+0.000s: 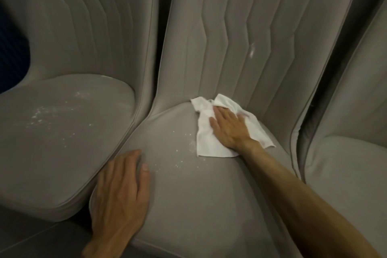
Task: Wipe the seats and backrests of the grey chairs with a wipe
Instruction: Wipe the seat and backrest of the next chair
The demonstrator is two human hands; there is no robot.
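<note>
Three grey upholstered chairs stand side by side. On the middle chair's seat (188, 190) lies a white wipe (206, 142), near the backrest (240, 37). My right hand (229, 126) presses flat on the wipe with fingers straight. My left hand (120, 192) rests flat on the seat's front left edge, holding nothing. White crumbs (182, 153) are scattered on the middle seat left of the wipe. The middle backrest carries white smears (252, 50). The left chair's seat (52, 142) has white specks (41, 115) too.
The right chair (345, 163) stands close against the middle one, partly cut off by the frame. A dark gap (12, 52) shows at the far left behind the left chair. Dark floor (41, 241) lies at the bottom left.
</note>
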